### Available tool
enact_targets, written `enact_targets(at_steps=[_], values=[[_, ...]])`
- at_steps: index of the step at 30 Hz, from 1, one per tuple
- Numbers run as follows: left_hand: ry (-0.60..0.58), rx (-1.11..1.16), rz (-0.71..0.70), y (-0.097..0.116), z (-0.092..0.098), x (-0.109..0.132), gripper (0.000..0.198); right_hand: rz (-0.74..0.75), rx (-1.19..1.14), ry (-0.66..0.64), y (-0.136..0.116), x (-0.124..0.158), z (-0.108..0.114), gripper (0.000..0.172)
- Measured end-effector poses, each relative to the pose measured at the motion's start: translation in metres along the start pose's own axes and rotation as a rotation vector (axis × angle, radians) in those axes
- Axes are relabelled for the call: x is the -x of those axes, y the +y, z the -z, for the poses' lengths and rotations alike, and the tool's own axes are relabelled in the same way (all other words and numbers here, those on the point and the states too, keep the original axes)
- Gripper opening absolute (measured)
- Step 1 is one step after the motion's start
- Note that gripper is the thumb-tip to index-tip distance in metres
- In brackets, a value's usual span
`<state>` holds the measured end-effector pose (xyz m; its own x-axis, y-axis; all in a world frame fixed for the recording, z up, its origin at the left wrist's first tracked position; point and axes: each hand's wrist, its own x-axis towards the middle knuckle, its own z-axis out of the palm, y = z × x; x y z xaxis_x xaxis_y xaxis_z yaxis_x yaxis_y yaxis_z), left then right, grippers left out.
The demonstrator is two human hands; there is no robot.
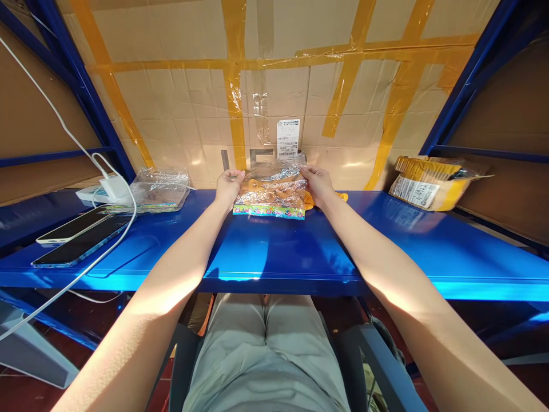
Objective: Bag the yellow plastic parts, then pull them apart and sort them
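A clear plastic bag (274, 194) with a colourful printed strip along its near edge lies on the blue shelf in front of me. Orange items show through the film; their exact kind I cannot make out. My left hand (230, 186) pinches the bag's left side between thumb and fingers. At the upper right side, my right hand (318, 183) grips the film the same way. Partly under my right hand, a yellow-orange piece (309, 200) sticks out beside the bag, its far end showing past my wrist.
On the left are two phones (81, 243), a white charger (115, 187) with a cable, and stacked clear bags (160, 191). A taped, labelled cardboard box (429, 186) stands at the right. Taped cardboard (193, 97) forms the back wall between blue metal posts (92, 109).
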<state>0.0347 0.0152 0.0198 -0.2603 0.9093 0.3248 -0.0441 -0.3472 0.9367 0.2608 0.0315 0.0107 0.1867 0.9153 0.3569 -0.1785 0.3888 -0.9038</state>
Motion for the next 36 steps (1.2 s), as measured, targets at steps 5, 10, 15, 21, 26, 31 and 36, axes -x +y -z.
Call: enact_targets(at_steps=[5,10,15,21,26,31,36], values=[[-0.056,0.056,0.019,-0.005,0.003,-0.007,0.025,0.066,0.001,-0.052,0.004,-0.005,0.005,0.027],[-0.241,0.022,0.193,-0.006,0.003,-0.005,0.041,0.042,0.005,-0.05,0.009,-0.006,0.009,0.032],[-0.255,0.018,0.163,-0.009,0.004,-0.005,0.05,0.042,-0.019,-0.049,0.01,-0.006,0.008,0.029],[-0.142,0.045,0.128,-0.01,0.001,-0.007,0.042,0.043,-0.032,-0.013,0.011,-0.009,0.008,0.024],[-0.151,0.069,0.123,-0.009,0.001,-0.006,0.051,0.067,-0.053,0.013,0.012,-0.012,0.007,0.026],[-0.289,0.051,0.157,-0.012,0.003,-0.006,0.052,0.068,-0.017,0.074,0.012,-0.013,0.008,0.023],[-0.4,0.014,0.165,-0.015,0.004,-0.005,0.049,0.136,-0.019,0.111,0.012,-0.016,0.01,0.021]])
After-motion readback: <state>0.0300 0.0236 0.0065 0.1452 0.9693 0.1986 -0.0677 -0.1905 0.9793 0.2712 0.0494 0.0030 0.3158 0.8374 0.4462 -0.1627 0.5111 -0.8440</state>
